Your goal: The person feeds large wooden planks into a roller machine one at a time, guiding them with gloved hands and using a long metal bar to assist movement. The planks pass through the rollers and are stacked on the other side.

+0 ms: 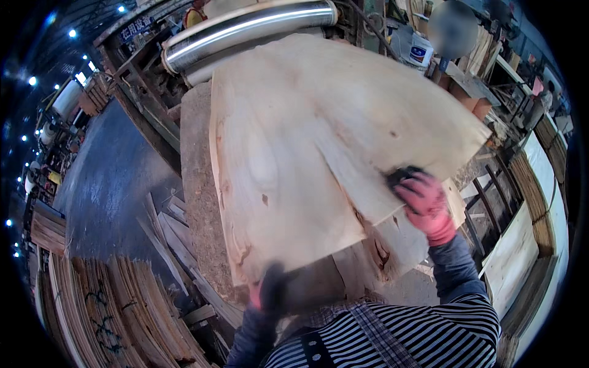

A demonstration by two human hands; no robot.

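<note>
A large pale wood veneer sheet (pixel 276 147) spreads out in front of me, with knots and a long split running in from its near edge. My right hand (pixel 423 202), in a pink glove with black fingertips, is closed at the sheet's near edge, right of the split; its fingers bend over the top face. My left hand (pixel 273 288), in a dark and pink glove, is at the near left corner of the sheet. Motion smears its fingers, so its grip does not show. More veneer (pixel 399 245) lies beneath the sheet, close to my body.
Beyond the sheet's far edge is a shiny metal roller (pixel 251 34). A worn board surface (pixel 199 184) runs along the left. Stacked veneer (pixel 123 313) stands at lower left, with more stacks (pixel 540 208) at right. A white bucket (pixel 420 50) and a person (pixel 451 30) are at far right.
</note>
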